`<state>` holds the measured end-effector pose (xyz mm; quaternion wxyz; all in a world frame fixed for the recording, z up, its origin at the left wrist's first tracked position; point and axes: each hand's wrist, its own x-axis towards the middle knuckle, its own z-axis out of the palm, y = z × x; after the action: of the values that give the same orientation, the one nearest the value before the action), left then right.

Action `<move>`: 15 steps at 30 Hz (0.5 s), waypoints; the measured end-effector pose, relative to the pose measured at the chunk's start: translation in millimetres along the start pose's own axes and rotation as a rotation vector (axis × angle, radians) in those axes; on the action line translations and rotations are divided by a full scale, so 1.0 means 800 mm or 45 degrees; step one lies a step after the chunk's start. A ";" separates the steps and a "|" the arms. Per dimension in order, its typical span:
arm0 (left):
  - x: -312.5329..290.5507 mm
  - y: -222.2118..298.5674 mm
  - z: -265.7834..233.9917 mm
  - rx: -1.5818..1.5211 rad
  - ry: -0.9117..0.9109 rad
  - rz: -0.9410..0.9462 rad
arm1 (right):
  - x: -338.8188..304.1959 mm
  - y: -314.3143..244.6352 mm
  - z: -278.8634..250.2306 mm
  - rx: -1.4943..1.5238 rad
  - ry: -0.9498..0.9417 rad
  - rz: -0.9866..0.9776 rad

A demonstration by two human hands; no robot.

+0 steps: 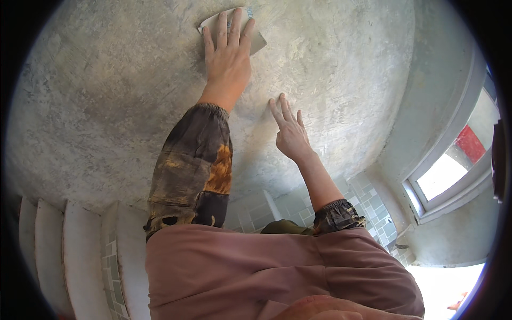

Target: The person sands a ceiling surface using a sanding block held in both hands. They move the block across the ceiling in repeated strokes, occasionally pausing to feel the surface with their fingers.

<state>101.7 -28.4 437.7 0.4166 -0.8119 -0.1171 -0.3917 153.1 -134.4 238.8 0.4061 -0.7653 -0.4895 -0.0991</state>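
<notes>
My left hand (228, 60) is raised against a mottled grey plaster surface (106, 96). Its fingers lie spread over a sheet of sandpaper (258, 42), pressing it flat to the plaster. The sheet has a pale back with blue print, and its upper left corner lifts a little. Lower and to the right, my right hand (292, 132) holds nothing; its fingers are stretched out with the tips at the plaster. Dust whitens the fingers of both hands. Dark patterned sleeve covers with elastic cuffs sit on both forearms.
A framed window (448, 165) stands at the right, with bright light through it. Pale upright panels (80, 250) line the lower left. Small green-grey tiles (373, 205) show at the lower right, beyond my right arm. A bright opening (448, 288) lies at the bottom right.
</notes>
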 end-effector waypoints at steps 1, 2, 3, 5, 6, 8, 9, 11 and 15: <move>-0.002 -0.002 -0.002 0.011 0.006 0.020 | 0.000 0.000 0.000 0.004 -0.004 0.009; -0.003 -0.004 -0.004 0.038 -0.097 0.020 | 0.001 -0.001 0.000 0.004 0.011 0.007; -0.001 -0.004 -0.005 0.002 0.045 0.058 | 0.001 -0.001 0.000 -0.003 0.012 0.010; 0.006 -0.004 -0.006 -0.035 0.109 0.089 | 0.001 -0.002 0.000 0.002 0.002 0.011; 0.007 -0.004 -0.007 -0.047 0.107 0.070 | 0.001 -0.003 0.000 0.014 -0.004 0.010; 0.008 -0.002 -0.004 -0.077 0.110 0.035 | 0.000 -0.003 0.000 0.007 -0.007 0.004; 0.005 -0.001 -0.002 -0.065 0.080 0.010 | 0.000 -0.002 -0.001 -0.010 -0.004 -0.002; -0.006 0.000 0.003 -0.041 -0.048 -0.048 | -0.001 -0.001 -0.001 -0.033 0.000 -0.008; -0.039 -0.006 0.005 -0.075 -0.051 -0.022 | -0.001 0.001 0.001 -0.021 0.015 -0.013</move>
<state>80.9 -18.0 416.0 0.3868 -0.8305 -0.1208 -0.3823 152.8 -134.7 237.7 0.4023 -0.7655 -0.4901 -0.1095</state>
